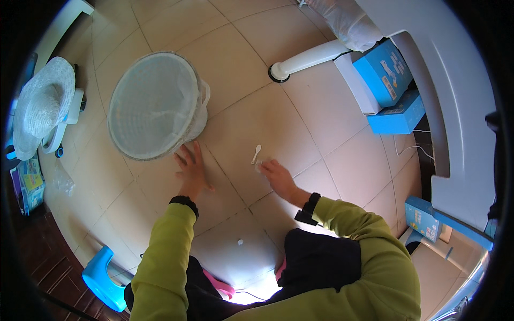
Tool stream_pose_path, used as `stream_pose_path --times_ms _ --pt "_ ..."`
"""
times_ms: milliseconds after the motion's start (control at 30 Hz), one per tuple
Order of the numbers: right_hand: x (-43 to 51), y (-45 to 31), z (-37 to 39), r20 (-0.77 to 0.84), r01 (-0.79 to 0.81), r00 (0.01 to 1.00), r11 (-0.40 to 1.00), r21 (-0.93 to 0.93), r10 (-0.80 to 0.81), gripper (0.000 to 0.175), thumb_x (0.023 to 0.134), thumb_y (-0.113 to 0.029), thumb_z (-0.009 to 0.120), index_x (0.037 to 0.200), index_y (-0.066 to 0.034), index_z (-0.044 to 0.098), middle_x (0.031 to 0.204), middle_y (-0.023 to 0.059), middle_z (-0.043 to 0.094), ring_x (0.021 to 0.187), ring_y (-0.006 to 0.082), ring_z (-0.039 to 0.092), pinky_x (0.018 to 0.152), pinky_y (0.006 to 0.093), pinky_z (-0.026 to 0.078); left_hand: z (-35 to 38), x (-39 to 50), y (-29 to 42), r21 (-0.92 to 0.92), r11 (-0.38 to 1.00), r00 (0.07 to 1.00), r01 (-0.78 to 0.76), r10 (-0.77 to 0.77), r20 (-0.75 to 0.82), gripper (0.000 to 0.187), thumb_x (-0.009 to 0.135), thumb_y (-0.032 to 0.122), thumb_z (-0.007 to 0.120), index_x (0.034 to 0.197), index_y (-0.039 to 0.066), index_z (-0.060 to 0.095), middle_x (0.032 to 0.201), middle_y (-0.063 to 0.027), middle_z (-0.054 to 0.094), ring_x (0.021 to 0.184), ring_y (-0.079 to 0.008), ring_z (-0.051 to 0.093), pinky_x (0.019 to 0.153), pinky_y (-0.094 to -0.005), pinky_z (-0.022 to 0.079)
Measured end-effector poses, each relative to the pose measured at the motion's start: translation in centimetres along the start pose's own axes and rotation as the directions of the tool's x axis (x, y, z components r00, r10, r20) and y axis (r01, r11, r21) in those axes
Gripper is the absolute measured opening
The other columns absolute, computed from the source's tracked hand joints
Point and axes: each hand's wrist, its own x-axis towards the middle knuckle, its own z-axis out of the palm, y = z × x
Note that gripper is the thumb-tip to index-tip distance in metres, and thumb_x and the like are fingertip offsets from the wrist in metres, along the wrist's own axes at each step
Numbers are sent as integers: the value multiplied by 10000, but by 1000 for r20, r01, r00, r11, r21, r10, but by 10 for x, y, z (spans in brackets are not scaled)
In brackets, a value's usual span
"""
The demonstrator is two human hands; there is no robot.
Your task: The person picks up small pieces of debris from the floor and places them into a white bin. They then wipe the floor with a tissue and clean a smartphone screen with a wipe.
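A white basket [154,106] with a mesh-like top and a side handle stands on the tiled floor. My left hand [192,168] is spread low over the floor at the basket's near edge, its fingertips close to the rim, with nothing seen in it. My right hand [277,176] has its fingers closed on a small clear object [259,165] that is blurred and hard to make out. Just beyond those fingers lies a small white plastic spoon [257,153]. Nearer to my feet, a tiny white piece [240,242] rests on a tile.
A white table leg [309,60] and blue boxes [383,74] are at the upper right. At left are a white woven hat [44,110] and a crumpled clear plastic bag [64,180]. A blue plastic stool [102,281] stands at lower left, beside my leg.
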Motion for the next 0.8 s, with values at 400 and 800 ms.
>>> stream_pose_path --times_ms 400,800 --pt "98 69 -49 -255 21 967 999 -25 -26 263 719 45 537 952 -31 635 948 145 602 925 345 548 791 401 470 15 7 -33 24 972 968 -236 237 -80 1457 484 414 885 1469 166 -160 1506 -288 -101 1369 -523 -56 983 -605 363" --pt "-10 -49 71 369 440 841 897 -44 -395 295 744 -49 580 1037 -46 607 1012 105 560 975 287 532 803 350 482 -87 -218 -154 -34 725 718 -688 686 115 276 861 337 622 965 81 639 841 -109 634 784 -316 611 691 -400 481"
